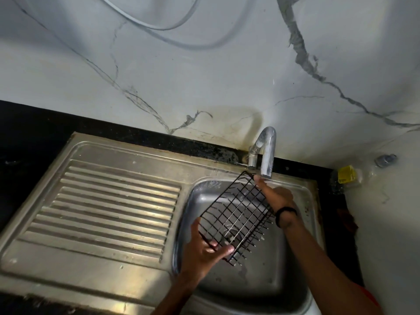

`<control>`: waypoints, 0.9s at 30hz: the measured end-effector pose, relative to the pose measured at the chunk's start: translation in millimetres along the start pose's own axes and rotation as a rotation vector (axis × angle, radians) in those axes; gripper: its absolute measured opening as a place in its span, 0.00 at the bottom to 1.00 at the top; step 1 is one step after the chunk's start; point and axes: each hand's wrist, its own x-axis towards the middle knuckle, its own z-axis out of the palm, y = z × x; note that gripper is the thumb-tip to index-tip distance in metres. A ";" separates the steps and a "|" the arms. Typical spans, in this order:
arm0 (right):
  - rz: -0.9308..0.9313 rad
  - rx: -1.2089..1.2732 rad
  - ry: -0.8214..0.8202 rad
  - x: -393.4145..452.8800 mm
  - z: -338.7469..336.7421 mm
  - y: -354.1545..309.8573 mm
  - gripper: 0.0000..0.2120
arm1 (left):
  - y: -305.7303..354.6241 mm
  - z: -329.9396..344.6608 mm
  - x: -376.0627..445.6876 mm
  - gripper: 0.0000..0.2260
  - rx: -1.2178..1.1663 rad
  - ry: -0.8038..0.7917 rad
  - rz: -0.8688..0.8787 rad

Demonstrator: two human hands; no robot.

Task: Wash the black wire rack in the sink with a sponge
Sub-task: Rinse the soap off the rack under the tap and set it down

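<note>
The black wire rack (236,214) is held tilted above the steel sink basin (268,276), its far corner up by the tap spout. My left hand (205,248) grips the rack's near lower edge, thumb over the wires. My right hand (276,195) lies along the rack's far right edge, fingers stretched toward the top corner just under the tap (264,151). A black band circles my right wrist. No sponge shows in my hands, and I cannot make out running water.
A ribbed steel drainboard (109,208) spreads left of the basin. A yellow and dark scrub sponge (344,176) sits on the counter corner at right, beside a small bottle (385,160). The marble-patterned wall rises close behind the tap.
</note>
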 end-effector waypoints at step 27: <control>-0.119 0.254 0.427 -57.4 -28.1 13.4 0.33 | 185.0 84.7 75.4 0.50 0.298 -0.083 0.235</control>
